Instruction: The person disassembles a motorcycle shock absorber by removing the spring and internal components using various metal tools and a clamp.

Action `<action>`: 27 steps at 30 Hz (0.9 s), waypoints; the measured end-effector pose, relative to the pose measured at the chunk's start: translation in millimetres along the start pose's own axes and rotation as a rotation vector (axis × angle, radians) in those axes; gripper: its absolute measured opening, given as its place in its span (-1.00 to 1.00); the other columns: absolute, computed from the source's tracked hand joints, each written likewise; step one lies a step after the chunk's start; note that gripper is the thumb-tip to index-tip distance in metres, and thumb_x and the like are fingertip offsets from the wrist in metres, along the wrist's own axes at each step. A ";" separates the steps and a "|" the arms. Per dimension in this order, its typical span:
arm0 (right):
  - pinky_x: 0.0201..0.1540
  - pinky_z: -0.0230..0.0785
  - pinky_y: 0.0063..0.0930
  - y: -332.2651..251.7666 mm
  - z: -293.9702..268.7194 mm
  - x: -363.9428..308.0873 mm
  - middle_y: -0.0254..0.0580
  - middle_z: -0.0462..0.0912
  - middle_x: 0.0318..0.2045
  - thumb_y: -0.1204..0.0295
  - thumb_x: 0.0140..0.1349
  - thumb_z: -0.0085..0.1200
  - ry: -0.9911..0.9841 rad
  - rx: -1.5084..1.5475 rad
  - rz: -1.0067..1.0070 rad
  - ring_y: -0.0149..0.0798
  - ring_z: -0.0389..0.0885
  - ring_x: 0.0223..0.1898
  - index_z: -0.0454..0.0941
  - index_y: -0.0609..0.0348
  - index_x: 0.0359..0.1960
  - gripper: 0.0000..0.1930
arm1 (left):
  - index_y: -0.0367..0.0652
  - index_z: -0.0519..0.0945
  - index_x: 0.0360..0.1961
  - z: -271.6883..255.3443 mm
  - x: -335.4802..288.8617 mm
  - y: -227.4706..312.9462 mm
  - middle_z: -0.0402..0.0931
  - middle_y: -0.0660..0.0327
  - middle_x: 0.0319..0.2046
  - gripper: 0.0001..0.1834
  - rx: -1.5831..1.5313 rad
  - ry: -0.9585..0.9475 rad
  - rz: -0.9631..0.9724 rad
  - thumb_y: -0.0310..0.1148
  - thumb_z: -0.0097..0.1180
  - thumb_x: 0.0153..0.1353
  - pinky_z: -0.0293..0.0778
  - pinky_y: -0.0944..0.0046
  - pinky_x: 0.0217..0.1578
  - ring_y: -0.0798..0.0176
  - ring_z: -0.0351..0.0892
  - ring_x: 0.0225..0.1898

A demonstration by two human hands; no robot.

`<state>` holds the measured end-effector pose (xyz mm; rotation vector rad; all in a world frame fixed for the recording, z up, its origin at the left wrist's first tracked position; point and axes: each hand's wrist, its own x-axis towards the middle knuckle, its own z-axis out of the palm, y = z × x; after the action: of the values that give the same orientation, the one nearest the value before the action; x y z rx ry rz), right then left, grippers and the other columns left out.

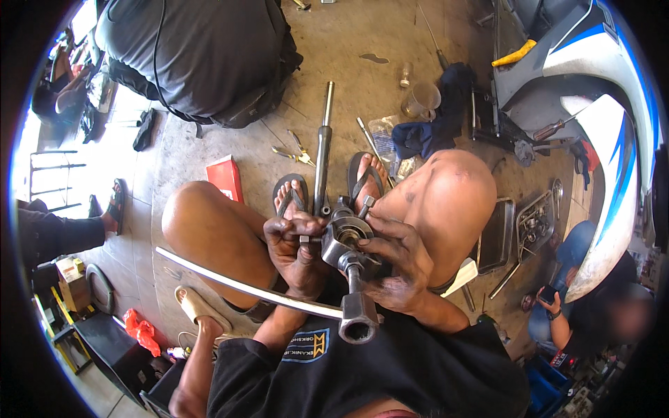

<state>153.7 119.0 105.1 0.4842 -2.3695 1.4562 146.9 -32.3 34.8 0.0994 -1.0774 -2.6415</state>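
Note:
In front of my lap is a dark metal clamp-like assembly (340,244) with a round opening. A hollow, hex-shaped metal end (358,320) points toward me, and a long pale bar (244,284) reaches left from beside it. My left hand (296,254) is closed at the assembly's left side, pinching a small bolt (304,240). Wrapped around the right side, my right hand (397,261) grips the assembly, with an upright bolt (367,203) by its fingers. Beyond, a motorcycle fork tube (323,153) extends away between my sandalled feet; whether it joins the assembly is hidden.
Pliers (300,150) and a red box (224,179) lie on the floor ahead. A black-covered bulky object (198,56) stands far left. Right are a white-blue motorcycle (606,153), a clear mug (421,101), metal trays (496,237) and a person holding a phone (548,295).

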 end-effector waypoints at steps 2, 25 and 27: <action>0.10 0.52 -0.23 0.1 -0.8 -0.4 0.09 0.55 0.10 0.40 -0.12 0.51 -0.019 0.012 -0.004 0.01 0.61 0.07 0.63 0.17 0.01 -0.44 | -0.13 0.31 0.06 7.6 -0.4 -2.8 0.40 0.02 0.01 -0.41 0.029 -0.033 -0.009 -0.10 0.36 0.20 0.43 -0.02 0.15 0.09 0.48 0.05; -0.33 0.55 -0.38 4.6 3.9 -30.5 -0.06 0.64 -0.29 0.49 0.03 0.45 0.026 -0.093 0.006 -0.08 0.69 -0.31 0.50 0.23 -0.26 -0.67 | -0.09 0.42 0.28 0.1 8.7 -5.9 0.39 -0.15 0.07 -0.35 0.213 -0.533 0.084 0.14 0.05 0.35 0.42 -0.03 0.10 -0.07 0.44 0.11; -0.34 0.55 -0.39 -2.9 0.8 -24.9 -0.05 0.65 -0.30 0.49 0.03 0.45 -0.038 -0.065 0.008 -0.08 0.69 -0.32 0.50 0.23 -0.28 -0.67 | -0.10 0.42 0.27 0.5 9.8 -3.4 0.42 -0.15 0.04 -0.34 0.174 -0.546 0.063 0.14 0.08 0.33 0.44 -0.03 0.06 -0.05 0.48 0.07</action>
<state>177.2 120.0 96.2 0.4905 -2.4421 1.3809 136.7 -32.4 33.2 -0.6430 -1.4397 -2.5728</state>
